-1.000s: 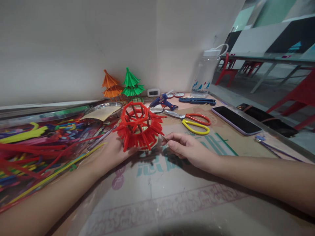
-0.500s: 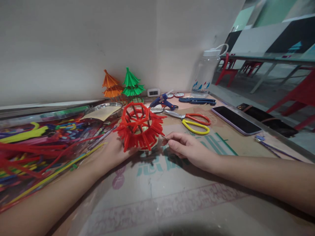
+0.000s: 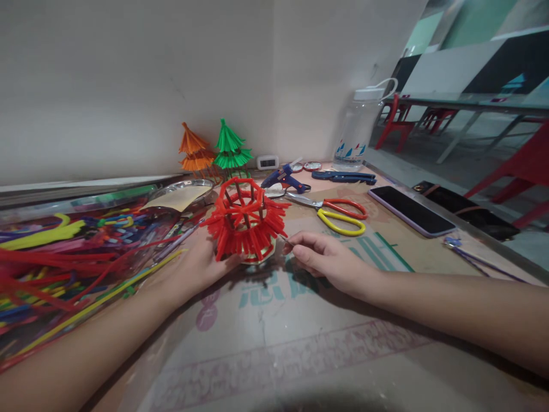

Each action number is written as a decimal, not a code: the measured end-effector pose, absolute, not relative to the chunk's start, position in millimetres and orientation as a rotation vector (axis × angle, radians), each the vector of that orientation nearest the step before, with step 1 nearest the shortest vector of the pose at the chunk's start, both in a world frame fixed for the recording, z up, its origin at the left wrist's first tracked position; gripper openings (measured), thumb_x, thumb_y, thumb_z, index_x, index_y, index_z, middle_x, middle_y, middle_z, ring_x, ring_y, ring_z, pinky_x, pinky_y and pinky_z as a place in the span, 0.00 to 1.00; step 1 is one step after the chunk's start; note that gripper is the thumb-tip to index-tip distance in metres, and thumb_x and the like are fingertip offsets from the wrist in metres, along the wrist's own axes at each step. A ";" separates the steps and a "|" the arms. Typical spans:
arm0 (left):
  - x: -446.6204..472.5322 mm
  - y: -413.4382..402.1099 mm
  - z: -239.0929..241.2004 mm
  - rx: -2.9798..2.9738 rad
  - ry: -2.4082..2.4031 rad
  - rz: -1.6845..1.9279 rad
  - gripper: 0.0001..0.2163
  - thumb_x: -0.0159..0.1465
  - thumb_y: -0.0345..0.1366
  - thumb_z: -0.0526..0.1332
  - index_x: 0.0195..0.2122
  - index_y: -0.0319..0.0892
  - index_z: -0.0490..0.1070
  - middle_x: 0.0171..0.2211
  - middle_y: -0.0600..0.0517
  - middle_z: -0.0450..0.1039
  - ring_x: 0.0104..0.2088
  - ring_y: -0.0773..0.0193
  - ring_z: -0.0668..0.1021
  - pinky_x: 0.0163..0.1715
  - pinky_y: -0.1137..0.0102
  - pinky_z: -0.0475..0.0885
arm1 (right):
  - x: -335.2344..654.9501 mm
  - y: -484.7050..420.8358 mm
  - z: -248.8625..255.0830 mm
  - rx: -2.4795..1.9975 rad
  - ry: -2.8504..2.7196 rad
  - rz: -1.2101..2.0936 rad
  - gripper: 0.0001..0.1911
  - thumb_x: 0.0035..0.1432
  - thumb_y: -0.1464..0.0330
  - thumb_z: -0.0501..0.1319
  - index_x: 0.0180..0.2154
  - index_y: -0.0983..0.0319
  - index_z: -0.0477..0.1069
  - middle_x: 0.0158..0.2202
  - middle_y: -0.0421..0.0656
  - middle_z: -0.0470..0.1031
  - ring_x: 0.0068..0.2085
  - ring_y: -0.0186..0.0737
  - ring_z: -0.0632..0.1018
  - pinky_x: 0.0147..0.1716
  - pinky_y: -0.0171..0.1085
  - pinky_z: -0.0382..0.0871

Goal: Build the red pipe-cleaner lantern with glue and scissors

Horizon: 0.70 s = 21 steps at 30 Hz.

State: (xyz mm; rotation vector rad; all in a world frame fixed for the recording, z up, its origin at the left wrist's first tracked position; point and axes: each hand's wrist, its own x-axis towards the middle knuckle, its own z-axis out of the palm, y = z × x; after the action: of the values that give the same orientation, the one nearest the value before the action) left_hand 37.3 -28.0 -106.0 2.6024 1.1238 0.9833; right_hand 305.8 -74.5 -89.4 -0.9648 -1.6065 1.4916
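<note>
A small red pavilion model [image 3: 246,226], made of fuzzy pipe cleaners with brown posts under an open ring, is held just above the cardboard-covered table. My left hand [image 3: 210,260] grips it low on its left side; the fingers are partly hidden behind it. Beneath the red fringe a pale round base shows. To the right of the model, my right hand [image 3: 319,254] is closed in a pinch, with a thin dark piece between thumb and forefinger, too small to name. Its tip comes close to the fringe; whether they touch I cannot tell.
Scissors [image 3: 338,213], a blue glue gun [image 3: 285,178], a phone [image 3: 412,210] and a water bottle [image 3: 354,131] stand or lie beyond my hands. Orange [image 3: 195,150] and green [image 3: 231,146] models stand by the wall. Colourful pipe cleaners [image 3: 51,269] fill the left.
The red model has tipped slightly in my left hand, so more of its pale base and my left thumb show. My right hand has stayed nearly still.
</note>
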 end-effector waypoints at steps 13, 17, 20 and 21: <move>35.3 -25.9 -108.8 2.615 1.147 0.926 0.16 0.66 0.49 0.59 0.48 0.45 0.72 0.50 0.46 0.77 0.50 0.48 0.78 0.53 0.56 0.72 | 304.5 -74.7 -90.4 -0.967 -1.571 1.548 0.21 0.59 0.53 0.64 0.39 0.64 0.70 0.30 0.39 0.71 0.27 0.30 0.65 0.26 0.34 0.56; 36.7 -27.6 -108.0 2.604 1.209 0.949 0.16 0.66 0.46 0.58 0.50 0.43 0.69 0.54 0.43 0.74 0.55 0.46 0.74 0.56 0.53 0.70 | 304.5 -75.6 -90.0 -0.944 -1.585 1.551 0.21 0.59 0.52 0.64 0.40 0.64 0.69 0.32 0.40 0.71 0.29 0.31 0.68 0.27 0.35 0.58; 37.1 -30.2 -106.0 2.555 1.209 0.922 0.13 0.66 0.43 0.58 0.47 0.42 0.70 0.52 0.43 0.75 0.54 0.47 0.75 0.54 0.54 0.72 | 305.3 -75.1 -90.4 -0.935 -1.621 1.517 0.20 0.60 0.52 0.63 0.38 0.64 0.69 0.28 0.37 0.66 0.26 0.30 0.63 0.24 0.34 0.53; 37.1 -30.7 -105.7 2.536 1.207 0.910 0.13 0.66 0.43 0.58 0.47 0.42 0.70 0.51 0.44 0.75 0.53 0.47 0.76 0.53 0.55 0.73 | 305.5 -74.8 -90.9 -0.926 -1.626 1.519 0.20 0.60 0.52 0.62 0.38 0.64 0.69 0.27 0.36 0.64 0.25 0.29 0.61 0.23 0.35 0.51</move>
State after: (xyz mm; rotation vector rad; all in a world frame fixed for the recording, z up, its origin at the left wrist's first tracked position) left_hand 37.1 -30.7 -105.7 2.5360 1.2068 0.9100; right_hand 305.5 -74.8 -90.9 -0.9257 -1.6264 1.5190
